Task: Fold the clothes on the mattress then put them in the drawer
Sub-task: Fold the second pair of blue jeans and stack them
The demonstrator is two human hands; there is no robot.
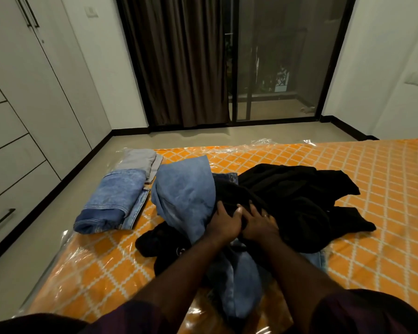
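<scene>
Clothes lie in a loose heap on the orange lattice-print mattress (377, 189), which is still covered in clear plastic wrap (87, 268). The heap is a crumpled black garment (297, 201) spread toward the right, tangled with a light blue denim garment (186, 191) that rises in a hump on the left and runs down toward the person under both forearms.

Both hands sit side by side, touching, on the black garment where it meets the denim. The left hand (223, 221) has its thumb and fingers curled into a fold of the black cloth, so its grip is clamped on that garment. The right hand (260, 222) lies on the same cloth with a ring on one finger. Its fingertips sink into the dark folds and its thumb is hidden behind the left hand, so I cannot tell whether its grip is closed.

Left of the heap and apart from it, folded blue denim jeans (109, 203) rest near the mattress edge, with a folded grey garment (140, 160) just beyond them and touching.

Along the left wall stand white drawers (12, 189), all closed, with a dark bar handle (0, 220). A pale tiled floor (65, 203) separates them from the mattress. At the far end hang a brown curtain (179, 59) and a sliding glass door (290, 59).
</scene>
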